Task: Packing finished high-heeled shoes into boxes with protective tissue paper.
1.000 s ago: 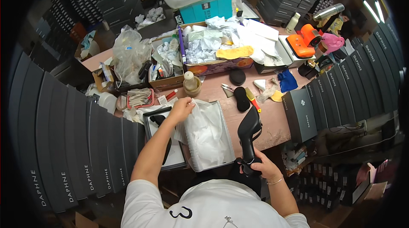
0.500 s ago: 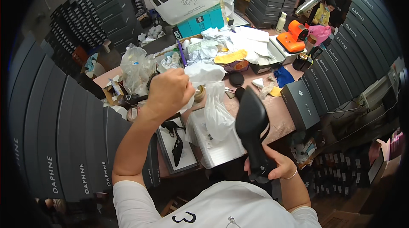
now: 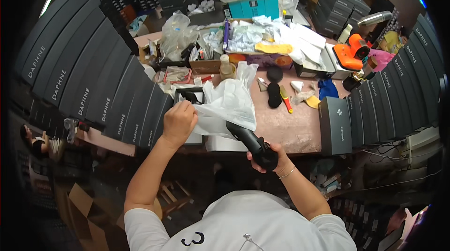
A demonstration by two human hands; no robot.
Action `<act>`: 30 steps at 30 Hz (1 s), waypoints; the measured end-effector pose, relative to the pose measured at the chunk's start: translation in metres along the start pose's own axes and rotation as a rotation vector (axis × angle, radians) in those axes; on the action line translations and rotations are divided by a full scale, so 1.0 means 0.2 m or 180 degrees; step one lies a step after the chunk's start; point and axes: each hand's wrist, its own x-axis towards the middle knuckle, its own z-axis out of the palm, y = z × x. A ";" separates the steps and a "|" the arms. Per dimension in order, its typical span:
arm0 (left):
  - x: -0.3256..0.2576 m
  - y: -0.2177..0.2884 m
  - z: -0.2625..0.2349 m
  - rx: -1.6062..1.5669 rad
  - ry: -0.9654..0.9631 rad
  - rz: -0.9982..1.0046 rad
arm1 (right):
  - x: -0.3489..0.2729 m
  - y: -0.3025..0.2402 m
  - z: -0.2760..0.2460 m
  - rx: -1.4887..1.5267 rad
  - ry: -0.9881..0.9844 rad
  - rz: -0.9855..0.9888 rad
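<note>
My left hand (image 3: 180,122) is closed, pinching the near left corner of a thin white plastic bag (image 3: 229,101). The bag spreads out over the table in front of me. My right hand (image 3: 271,157) grips a black shoe (image 3: 255,145) by its heel end, its sole partly turned up. The shoe's toe end is covered by the bag; whether it is inside or only beneath cannot be told. Past my left hand an open shoe box (image 3: 201,92) shows part of another black strappy shoe (image 3: 189,96). A white tray (image 3: 225,144) is mostly hidden under the bag.
Dark grey shoe boxes are stacked at the left (image 3: 93,77) and right (image 3: 398,82). A glue bottle (image 3: 227,68), a round black lid (image 3: 274,73), a red-and-yellow-handled tool (image 3: 285,99) and a blue cloth (image 3: 327,89) lie on the pink table (image 3: 290,131). An orange device (image 3: 350,53) stands behind.
The shoe has swung left and its toe end has gone under the bag. My left hand has come lower and nearer, drawing the bag out. The view has shifted.
</note>
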 end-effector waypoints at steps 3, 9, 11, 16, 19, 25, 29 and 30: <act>-0.06 0.22 0.05 -0.0502 -0.0048 -0.0126 | -0.17 0.10 -0.08 0.0575 -0.0125 0.0184; -0.14 0.49 0.09 -0.0954 -0.0612 -0.0087 | -0.32 0.15 -0.06 0.0784 -0.0255 0.0361; -0.15 0.53 0.07 -0.1004 -0.0803 0.0048 | -0.32 0.13 0.00 0.0513 -0.0267 0.0351; -0.22 0.67 -0.08 -0.1434 -0.0635 0.0992 | -0.25 0.05 0.21 -0.1095 0.0236 0.0318; -0.22 0.73 -0.11 -0.1543 -0.0582 0.1569 | -0.18 0.09 0.30 -0.1020 0.1263 -0.0178; -0.16 0.57 0.06 -0.2237 -0.0133 0.1577 | 0.14 0.14 0.21 -0.1207 0.1776 -0.0831; -0.26 0.49 0.10 -0.2427 -0.0992 0.1738 | 0.19 0.12 0.14 -0.1156 0.1966 -0.0947; -0.28 0.48 0.10 -0.2689 -0.1017 0.1775 | 0.18 0.16 0.13 -0.1051 0.2073 -0.1031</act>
